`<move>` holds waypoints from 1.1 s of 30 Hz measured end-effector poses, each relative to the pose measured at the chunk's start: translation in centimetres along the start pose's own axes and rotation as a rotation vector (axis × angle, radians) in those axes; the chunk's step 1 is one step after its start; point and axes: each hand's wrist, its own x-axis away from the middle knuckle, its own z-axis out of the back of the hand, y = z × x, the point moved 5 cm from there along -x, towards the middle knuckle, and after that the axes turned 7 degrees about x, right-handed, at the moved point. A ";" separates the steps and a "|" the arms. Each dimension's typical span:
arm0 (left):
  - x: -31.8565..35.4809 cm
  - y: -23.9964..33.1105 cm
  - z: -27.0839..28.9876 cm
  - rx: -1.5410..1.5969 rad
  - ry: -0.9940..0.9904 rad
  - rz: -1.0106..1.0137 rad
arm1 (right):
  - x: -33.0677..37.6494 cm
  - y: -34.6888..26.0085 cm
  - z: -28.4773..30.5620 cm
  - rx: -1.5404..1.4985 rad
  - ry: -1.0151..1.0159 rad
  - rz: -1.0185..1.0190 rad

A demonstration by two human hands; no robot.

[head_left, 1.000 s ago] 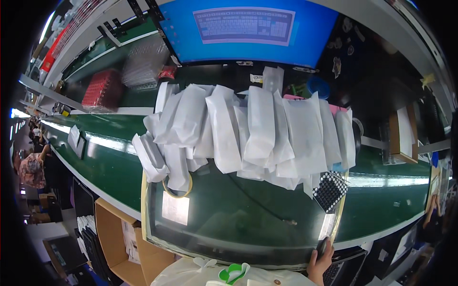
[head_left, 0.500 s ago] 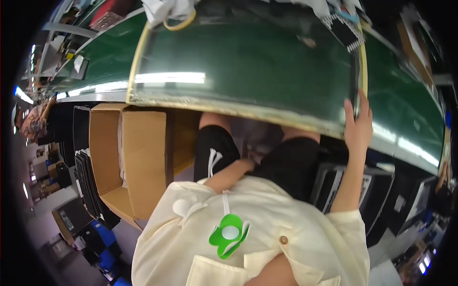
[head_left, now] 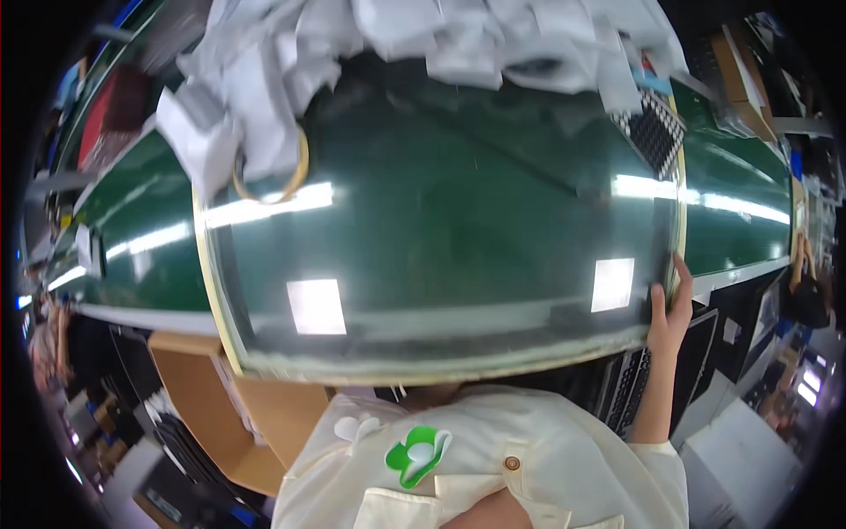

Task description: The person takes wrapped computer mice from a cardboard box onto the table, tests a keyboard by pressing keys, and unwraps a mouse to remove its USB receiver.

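A large clear glass panel (head_left: 441, 291) edged with yellowish tape spans the view, its near edge reaching past the bench toward my body. My right hand (head_left: 669, 319) grips its right edge, thumb on the near face and fingers along the rim. My left hand is out of sight, hidden below the panel. Crumpled white paper strips (head_left: 476, 35) lie across the far side. A yellow tape ring (head_left: 300, 167) sits among them at the left. A black piece with rows of white dots (head_left: 654, 132) rests near the far right corner.
The green bench top (head_left: 150, 203) extends to both sides. Below it stand an open cardboard box (head_left: 198, 388) at the left and black keyboards (head_left: 627, 388) at the right. A red box (head_left: 113, 115) is at the far left. Other people (head_left: 811, 286) are at the edges.
The glass panel has come closer to my body and now covers my legs and left forearm. My right hand has moved nearer with its edge. More white paper shows, as the view has shifted.
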 end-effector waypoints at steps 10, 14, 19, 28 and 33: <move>2.1 -4.4 5.7 -0.038 -0.116 0.017 | -0.8 -0.7 0.3 0.142 -0.106 -0.225; 1.7 -6.4 6.8 -0.091 -0.081 0.000 | -0.5 -0.4 0.9 0.139 -0.058 -0.210; 0.9 -8.6 7.3 -0.147 0.019 -0.023 | 0.7 0.5 1.2 0.109 0.049 -0.231; 6.3 -4.8 9.0 -0.163 0.196 0.007 | 8.9 11.2 2.1 0.272 0.859 -0.088; 13.1 3.3 12.0 0.742 0.178 -0.195 | 19.0 28.9 3.0 0.615 0.585 -0.684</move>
